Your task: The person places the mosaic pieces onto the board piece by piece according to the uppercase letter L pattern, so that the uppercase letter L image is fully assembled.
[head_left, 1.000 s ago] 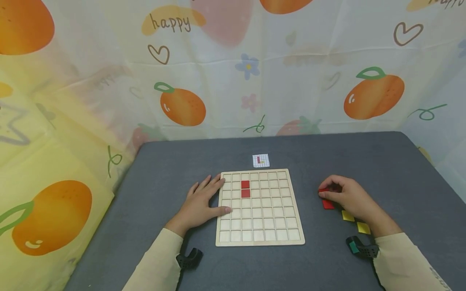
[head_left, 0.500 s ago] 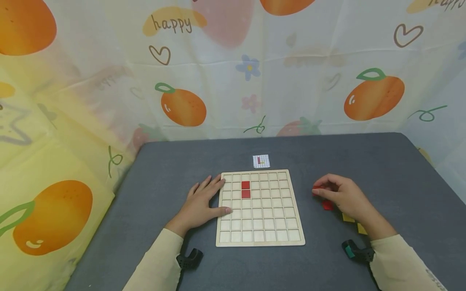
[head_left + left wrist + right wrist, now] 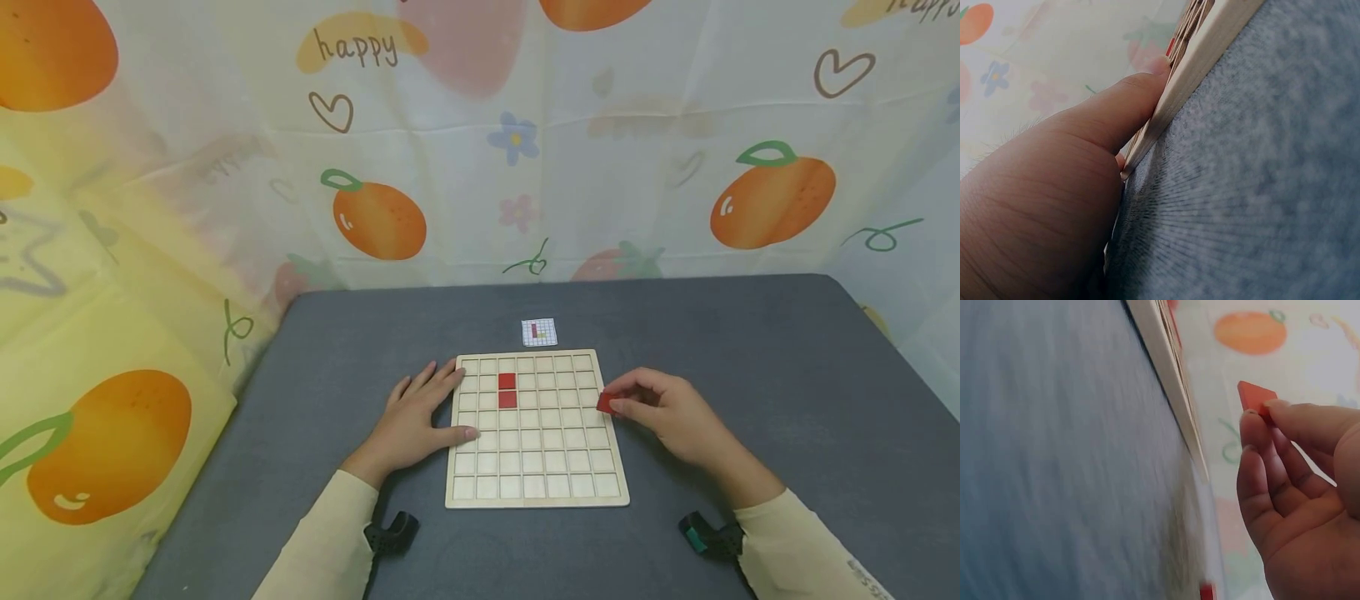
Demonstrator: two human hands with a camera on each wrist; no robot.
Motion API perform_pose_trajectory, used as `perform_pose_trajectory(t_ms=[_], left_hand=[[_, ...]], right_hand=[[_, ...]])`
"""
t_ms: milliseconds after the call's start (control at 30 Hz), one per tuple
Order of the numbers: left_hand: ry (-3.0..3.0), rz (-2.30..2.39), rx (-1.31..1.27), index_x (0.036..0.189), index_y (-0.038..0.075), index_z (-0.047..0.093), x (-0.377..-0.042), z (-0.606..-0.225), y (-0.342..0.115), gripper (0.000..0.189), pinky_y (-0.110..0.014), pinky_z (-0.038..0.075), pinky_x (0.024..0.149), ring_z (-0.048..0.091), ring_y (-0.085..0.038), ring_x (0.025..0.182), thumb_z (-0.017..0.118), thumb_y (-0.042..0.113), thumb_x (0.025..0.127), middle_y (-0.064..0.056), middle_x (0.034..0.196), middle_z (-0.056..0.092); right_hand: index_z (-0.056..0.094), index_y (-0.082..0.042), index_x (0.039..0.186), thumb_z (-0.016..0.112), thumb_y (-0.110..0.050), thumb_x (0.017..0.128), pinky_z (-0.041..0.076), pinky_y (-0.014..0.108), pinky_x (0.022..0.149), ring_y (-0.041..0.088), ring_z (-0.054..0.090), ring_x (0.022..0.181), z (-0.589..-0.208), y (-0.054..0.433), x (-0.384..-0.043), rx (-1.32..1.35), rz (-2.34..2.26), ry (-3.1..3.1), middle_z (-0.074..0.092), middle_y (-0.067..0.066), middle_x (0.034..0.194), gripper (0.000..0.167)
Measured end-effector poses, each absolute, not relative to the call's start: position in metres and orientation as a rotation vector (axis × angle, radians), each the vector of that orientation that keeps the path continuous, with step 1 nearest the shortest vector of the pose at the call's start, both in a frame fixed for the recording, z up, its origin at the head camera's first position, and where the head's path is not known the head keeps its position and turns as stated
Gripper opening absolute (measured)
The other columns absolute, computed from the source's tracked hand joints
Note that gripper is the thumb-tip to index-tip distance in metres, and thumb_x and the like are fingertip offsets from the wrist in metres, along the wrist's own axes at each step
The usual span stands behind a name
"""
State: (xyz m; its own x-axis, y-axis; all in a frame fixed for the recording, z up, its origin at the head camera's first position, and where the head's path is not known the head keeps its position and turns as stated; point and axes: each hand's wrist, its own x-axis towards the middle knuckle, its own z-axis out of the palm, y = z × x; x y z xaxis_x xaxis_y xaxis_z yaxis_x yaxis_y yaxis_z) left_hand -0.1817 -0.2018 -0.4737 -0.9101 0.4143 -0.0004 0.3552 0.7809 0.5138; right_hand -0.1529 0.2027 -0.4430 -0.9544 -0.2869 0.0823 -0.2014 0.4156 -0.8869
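Observation:
My right hand (image 3: 678,421) pinches a red square tile (image 3: 605,403) between thumb and fingers, by the right edge of the wooden grid board (image 3: 543,462). In the right wrist view, that tile (image 3: 1256,397) shows raised clear of the tabletop. My left hand (image 3: 411,425) rests at the board's left side with fingers spread. Its thumb (image 3: 1132,94) lies over the rim in the left wrist view. One red tile (image 3: 507,381) sits in a board cell, and another red tile (image 3: 507,400) fills the cell just below it.
A small card (image 3: 539,332) printed with a coloured grid lies behind the board on the grey table (image 3: 375,333). Another red tile (image 3: 1208,591) shows at the bottom of the right wrist view. A fruit-printed cloth (image 3: 465,208) hangs behind the table.
My right hand has lifted a red tile off the table and carried it left to the board's edge. The loose red and yellow tiles are now hidden in the head view. My left hand stays put.

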Motion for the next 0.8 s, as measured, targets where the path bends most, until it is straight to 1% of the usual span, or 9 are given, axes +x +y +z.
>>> perform_pose_trajectory(t_ms=[133,367,433,733,800], left_hand=[[2.853,0.8,0.622,0.174,0.021,0.034,-0.182,-0.474,-0.202,0.105,-0.064,0.001,0.127,0.011,-0.03,0.165,0.079,0.068,0.091,0.002,0.179,0.022],[2.848,0.808,0.626,0.174,0.021,0.034,-0.182,-0.473,-0.202,0.105,-0.064,0.001,0.127,0.011,-0.029,0.165,0.079,0.068,0.091,0.002,0.179,0.022],[2.845,0.81,0.625,0.174,0.021,0.034,-0.182,-0.473,-0.202,0.105,-0.064,0.001,0.127,0.011,-0.029,0.165,0.079,0.067,0.092,0.002,0.179,0.022],[2.838,0.798,0.601,0.174,0.021,0.034,-0.181,-0.472,-0.2,0.104,-0.063,0.0,0.127,0.01,-0.029,0.166,0.079,0.067,0.092,0.002,0.179,0.021],[2.838,0.794,0.594,0.174,0.021,0.034,-0.182,-0.471,-0.2,0.104,-0.063,0.0,0.127,0.01,-0.029,0.166,0.079,0.066,0.092,0.002,0.179,0.021]], right_hand=[[0.079,-0.009,0.112,0.08,-0.009,0.101,0.057,0.03,0.077,0.022,0.07,0.09,-0.443,0.188,-0.151,-0.46,-1.597,2.571,0.074,0.002,0.104,0.011],[0.078,-0.008,0.11,0.082,-0.005,0.099,0.055,0.029,0.075,0.019,0.067,0.086,-0.446,0.161,-0.15,-0.508,-1.641,2.564,0.074,-0.001,0.104,0.013],[0.079,-0.009,0.109,0.082,-0.005,0.098,0.055,0.029,0.077,0.02,0.066,0.086,-0.447,0.154,-0.15,-0.509,-1.652,2.553,0.073,-0.001,0.102,0.013],[0.08,-0.013,0.107,0.08,-0.004,0.1,0.056,0.034,0.085,0.017,0.067,0.093,-0.452,0.124,-0.154,-0.629,-1.586,2.57,0.073,-0.003,0.104,0.012],[0.08,-0.014,0.106,0.08,-0.004,0.1,0.056,0.034,0.084,0.016,0.066,0.092,-0.453,0.116,-0.156,-0.638,-1.573,2.585,0.074,-0.003,0.104,0.012]])
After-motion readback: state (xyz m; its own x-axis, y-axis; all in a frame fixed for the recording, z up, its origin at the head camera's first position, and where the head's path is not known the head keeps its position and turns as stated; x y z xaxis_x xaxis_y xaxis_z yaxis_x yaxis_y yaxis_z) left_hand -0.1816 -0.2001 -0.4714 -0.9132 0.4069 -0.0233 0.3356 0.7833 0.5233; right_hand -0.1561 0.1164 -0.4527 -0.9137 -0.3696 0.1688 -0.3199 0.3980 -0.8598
